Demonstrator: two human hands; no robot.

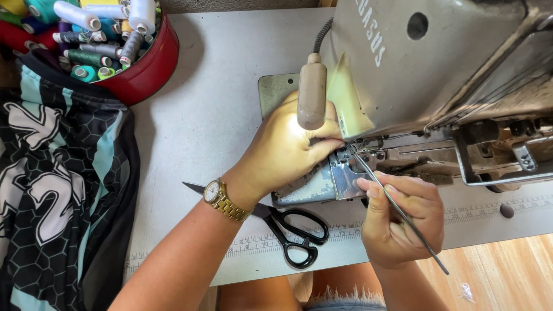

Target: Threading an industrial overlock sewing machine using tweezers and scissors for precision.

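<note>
My left hand, with a gold wristwatch on the wrist, reaches under the small lamp of a grey sewing machine, its fingertips pinched at the needle area. Whether it holds a thread is too small to tell. My right hand grips long thin metal tweezers; their tip points up to the needle area beside my left fingertips.
Black-handled scissors lie on the grey table under my left forearm. A red tub of several thread spools stands at the back left. A black and teal patterned garment covers the left side. Wooden floor shows at the lower right.
</note>
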